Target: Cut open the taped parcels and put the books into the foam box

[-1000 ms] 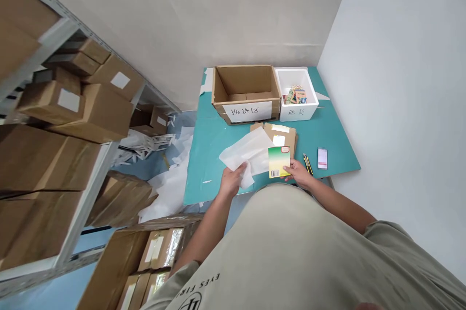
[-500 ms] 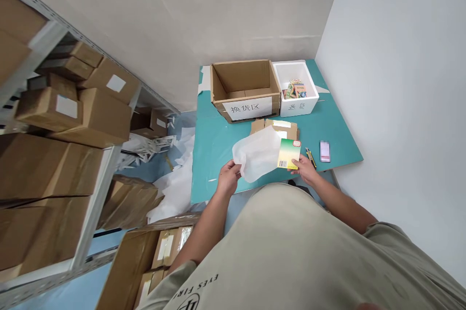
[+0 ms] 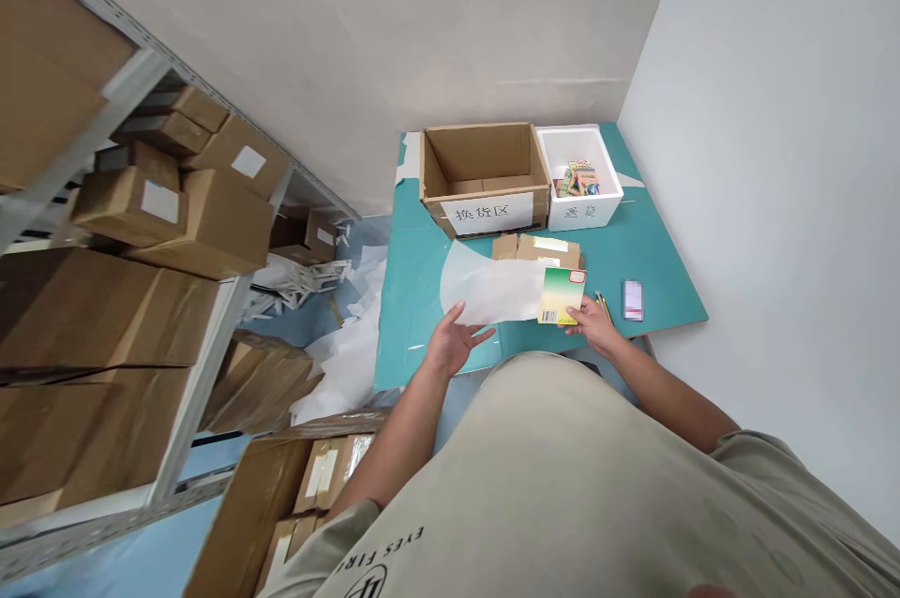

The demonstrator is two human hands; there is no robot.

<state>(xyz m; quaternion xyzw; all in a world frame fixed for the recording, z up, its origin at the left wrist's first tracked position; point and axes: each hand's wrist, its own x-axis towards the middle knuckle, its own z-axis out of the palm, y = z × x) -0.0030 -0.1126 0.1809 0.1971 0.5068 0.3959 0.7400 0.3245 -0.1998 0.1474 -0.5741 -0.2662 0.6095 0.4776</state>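
Fingers spread, your left hand [image 3: 450, 350] is at the lower edge of the white sheet [image 3: 485, 287]; whether it touches is hard to tell. Your right hand [image 3: 594, 327] pinches the green-and-yellow card [image 3: 561, 291] by its lower right corner, and the sheet reaches the card's left side. Both are in front of the carton [image 3: 432, 162], nearer you; brown cardboard forms its floor. Just right of the carton, the foam tub [image 3: 583, 216] holds a loose heap of colourful packets [image 3: 578, 181]. Front right of the carton lie a knife [image 3: 603, 304] and phone [image 3: 633, 298]. Well front left of the carton, a big box [image 3: 246, 509] holds smaller taped boxes [image 3: 309, 485].
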